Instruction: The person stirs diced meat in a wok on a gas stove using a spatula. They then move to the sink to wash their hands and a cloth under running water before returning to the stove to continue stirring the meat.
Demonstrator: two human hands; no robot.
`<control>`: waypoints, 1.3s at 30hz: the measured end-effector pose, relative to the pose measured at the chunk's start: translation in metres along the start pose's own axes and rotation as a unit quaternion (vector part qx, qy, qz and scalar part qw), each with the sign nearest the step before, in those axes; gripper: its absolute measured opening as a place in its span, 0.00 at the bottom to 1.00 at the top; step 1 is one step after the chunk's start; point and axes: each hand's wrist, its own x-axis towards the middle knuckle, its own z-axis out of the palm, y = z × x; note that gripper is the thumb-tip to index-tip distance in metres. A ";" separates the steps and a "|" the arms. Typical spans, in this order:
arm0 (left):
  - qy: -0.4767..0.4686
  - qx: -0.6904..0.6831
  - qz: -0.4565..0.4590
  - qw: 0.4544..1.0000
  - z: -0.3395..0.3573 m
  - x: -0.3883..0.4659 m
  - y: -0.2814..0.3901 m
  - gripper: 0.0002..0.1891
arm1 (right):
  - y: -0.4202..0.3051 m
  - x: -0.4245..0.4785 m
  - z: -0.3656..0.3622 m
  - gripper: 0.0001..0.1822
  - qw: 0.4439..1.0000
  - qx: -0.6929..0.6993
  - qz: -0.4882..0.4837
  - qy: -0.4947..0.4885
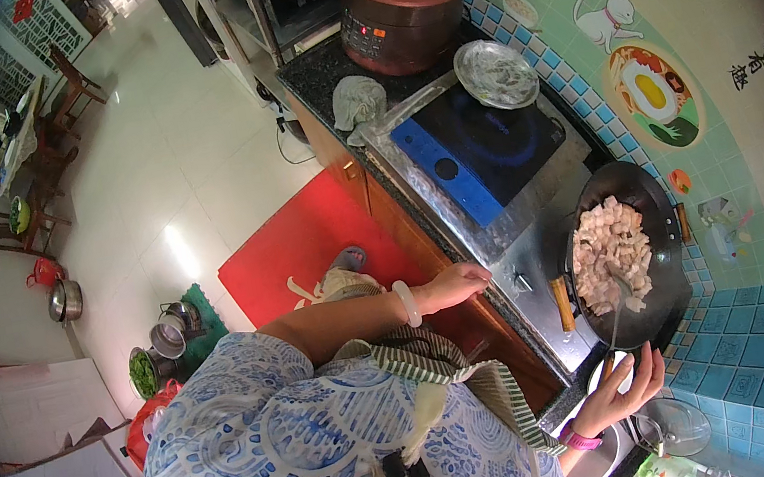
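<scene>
My left hand (452, 286), with a pale bangle at its wrist, is at the front edge of the stove counter. Its fingers look loosely curled, their undersides are hidden, and no object shows in it. My right hand (620, 392), wearing a pink wristband, has its fingers spread near the wooden handle of a metal spatula (614, 329). Whether the thumb touches that handle is unclear. The spatula's blade rests among chopped pale meat pieces (609, 255) in a black wok (666, 268), which has a wooden side handle (562, 303).
A blue-edged induction cooktop (480, 148) lies left of the wok, with a metal plate (497, 74) on its far corner. Beyond are a cloth (359, 101) and a brown electric pressure cooker (403, 14). A glass lid (674, 426) is near my right wrist. Underfoot is a red mat (299, 236).
</scene>
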 end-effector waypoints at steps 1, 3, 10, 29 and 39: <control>0.012 0.006 0.028 1.000 -0.006 0.001 0.003 0.15 | -0.005 -0.002 0.004 0.17 1.000 0.015 0.004 0.004; 0.035 0.092 0.092 0.991 -0.025 -0.002 0.029 0.14 | -0.022 -0.007 0.009 0.17 0.999 0.027 0.011 0.012; 0.236 0.263 0.291 0.889 -0.153 -0.004 0.134 0.12 | -0.106 -0.024 0.057 0.15 0.998 0.049 0.005 -0.031; 0.152 0.671 0.154 0.709 -0.396 0.100 0.113 0.25 | -0.287 -0.092 0.160 0.15 0.968 0.141 0.187 -0.095; 0.301 0.237 0.200 0.902 -0.414 0.067 0.166 0.11 | -0.291 -0.071 0.159 0.14 0.970 0.119 0.196 -0.083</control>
